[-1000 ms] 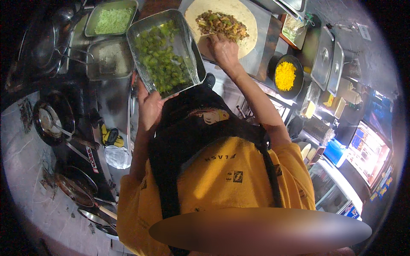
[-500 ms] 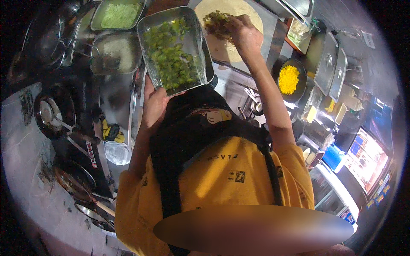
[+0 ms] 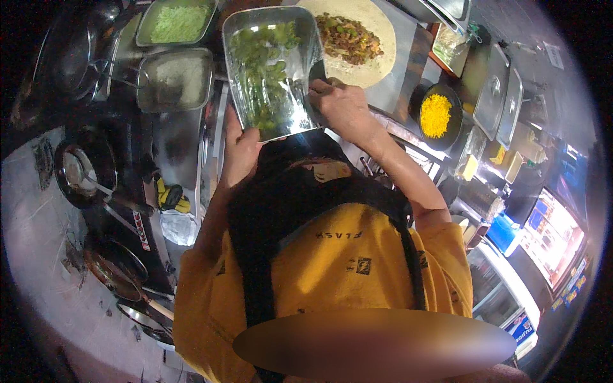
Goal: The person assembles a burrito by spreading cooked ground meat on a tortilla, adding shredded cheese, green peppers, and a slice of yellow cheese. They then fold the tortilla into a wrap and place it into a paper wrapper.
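The tray (image 3: 295, 118) of chopped greens (image 3: 265, 60) is held up, the left hand (image 3: 241, 152) gripping its near left corner. The right hand (image 3: 341, 108) has fingers curled at its right edge; whether they pinch rim or wrap, I cannot tell. Just beyond that hand, the tortilla (image 3: 385, 32), topped with filling (image 3: 351, 41), lies by the counter's (image 3: 404, 70) near edge.

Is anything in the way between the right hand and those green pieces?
Yes, probably: shiny clear film seems to lie over the green pieces. The right hand is at the tray's right edge.
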The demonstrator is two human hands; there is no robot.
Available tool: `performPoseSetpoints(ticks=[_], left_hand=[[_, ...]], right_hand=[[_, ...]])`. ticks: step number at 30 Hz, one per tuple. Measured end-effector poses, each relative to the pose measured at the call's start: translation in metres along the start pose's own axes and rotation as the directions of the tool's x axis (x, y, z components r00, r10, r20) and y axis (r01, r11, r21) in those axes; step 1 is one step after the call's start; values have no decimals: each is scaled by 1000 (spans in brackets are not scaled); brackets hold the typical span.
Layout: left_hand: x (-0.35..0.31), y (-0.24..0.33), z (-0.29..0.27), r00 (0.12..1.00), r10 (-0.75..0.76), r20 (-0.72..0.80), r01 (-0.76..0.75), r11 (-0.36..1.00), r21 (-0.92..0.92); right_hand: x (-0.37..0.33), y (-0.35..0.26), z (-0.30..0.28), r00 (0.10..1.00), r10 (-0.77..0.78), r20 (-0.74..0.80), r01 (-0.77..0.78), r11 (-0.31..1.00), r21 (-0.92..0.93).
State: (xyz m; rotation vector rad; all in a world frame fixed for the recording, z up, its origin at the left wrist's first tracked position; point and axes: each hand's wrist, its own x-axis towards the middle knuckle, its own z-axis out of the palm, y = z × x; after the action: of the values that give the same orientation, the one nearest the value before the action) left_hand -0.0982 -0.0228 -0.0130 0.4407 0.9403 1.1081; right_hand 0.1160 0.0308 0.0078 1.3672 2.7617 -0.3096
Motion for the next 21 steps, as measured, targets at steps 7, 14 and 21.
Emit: performPoseSetpoints(ticks=[7, 14, 21], left_hand=[[-5, 11, 7, 985, -157, -71, 159, 987, 21], [3, 14, 21, 997, -75, 4, 75, 997, 9], [14, 4, 22, 994, -95, 60, 97, 995, -33]], right_hand=[[-7, -13, 2, 987, 129, 95, -137, 987, 82], [-10, -15, -8, 919, 322, -229, -279, 939, 201], [-13, 11, -13, 725, 689, -25, -323, 371, 871]])
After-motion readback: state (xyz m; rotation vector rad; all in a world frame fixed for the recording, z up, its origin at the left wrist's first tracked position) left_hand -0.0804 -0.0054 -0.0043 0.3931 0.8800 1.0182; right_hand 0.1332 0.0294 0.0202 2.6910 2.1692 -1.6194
